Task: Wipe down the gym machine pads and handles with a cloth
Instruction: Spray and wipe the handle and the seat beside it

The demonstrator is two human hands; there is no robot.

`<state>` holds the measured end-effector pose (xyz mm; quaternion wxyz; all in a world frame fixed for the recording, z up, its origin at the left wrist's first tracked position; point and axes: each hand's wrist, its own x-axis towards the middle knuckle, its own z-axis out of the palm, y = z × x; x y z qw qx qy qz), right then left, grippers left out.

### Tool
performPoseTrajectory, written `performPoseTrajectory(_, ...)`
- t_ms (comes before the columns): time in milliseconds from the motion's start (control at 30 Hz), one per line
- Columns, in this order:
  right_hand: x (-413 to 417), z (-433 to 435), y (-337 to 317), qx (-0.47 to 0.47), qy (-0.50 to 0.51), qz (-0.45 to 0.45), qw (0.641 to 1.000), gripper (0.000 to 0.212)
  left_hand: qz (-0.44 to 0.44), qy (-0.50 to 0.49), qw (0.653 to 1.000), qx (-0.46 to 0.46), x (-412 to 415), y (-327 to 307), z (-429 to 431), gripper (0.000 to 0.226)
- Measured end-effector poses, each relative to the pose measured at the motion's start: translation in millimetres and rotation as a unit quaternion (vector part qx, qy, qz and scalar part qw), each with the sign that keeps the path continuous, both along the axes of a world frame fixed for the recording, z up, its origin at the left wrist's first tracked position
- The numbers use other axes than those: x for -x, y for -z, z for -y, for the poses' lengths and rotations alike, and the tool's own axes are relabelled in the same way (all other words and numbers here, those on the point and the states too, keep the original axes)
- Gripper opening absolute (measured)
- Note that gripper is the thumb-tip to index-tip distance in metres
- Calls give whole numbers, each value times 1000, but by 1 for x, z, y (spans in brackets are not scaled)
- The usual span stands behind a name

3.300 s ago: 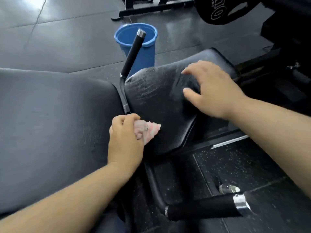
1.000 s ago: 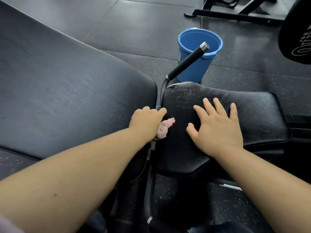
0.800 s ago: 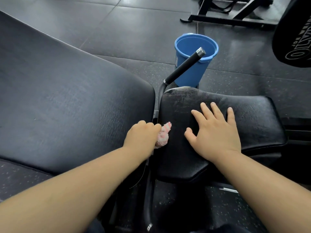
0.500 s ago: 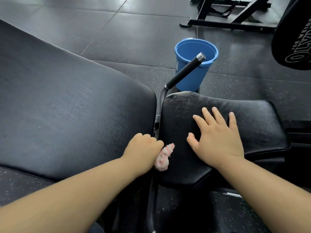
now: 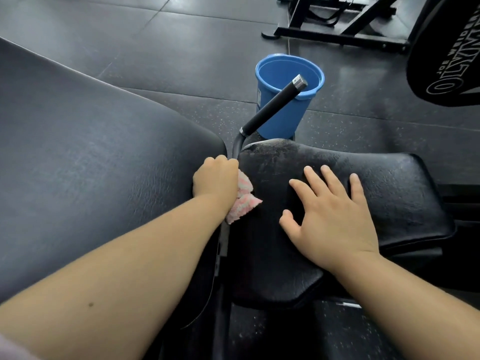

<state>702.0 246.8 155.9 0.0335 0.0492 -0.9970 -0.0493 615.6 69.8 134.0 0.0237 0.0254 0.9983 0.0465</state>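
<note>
Pads fill the frame: the back pad [image 5: 91, 165] on your left and the seat pad [image 5: 389, 193] on your right, both scuffed cushioned vinyl, fixed in place and likely able to take firm rubbing. The handle [image 5: 272, 107] rises between them, rigid; wrapping it would probably clean it best. The cloth [image 5: 242, 203], pink, soft and light, sits bunched at the gap between the pads. Your left hand [image 5: 215, 180] is curled tight round it; your right hand [image 5: 330, 219] lies flat, fingers spread, on the seat pad.

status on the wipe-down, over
Left hand grips pink cloth at gap between back pad and seat pad. Right hand flat on seat pad. Handle grip free, blue bucket behind it.
</note>
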Motion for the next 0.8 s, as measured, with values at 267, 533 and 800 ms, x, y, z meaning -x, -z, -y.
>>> performPoseTrajectory(267, 5, 1, -13, -21, -24, 47, 998, 71, 127, -92, 937, -311, -99, -10, -28, 43)
performPoseTrajectory(533, 44, -3, -13, 32, -11, 0, 999, 47, 1, -175, 883, -436, -30, 8, -42, 26)
performPoseTrajectory(800, 51, -1, -2, 58, -6, -14, 998, 44, 50, -13, 907, -417, 89, 12, -27, 22)
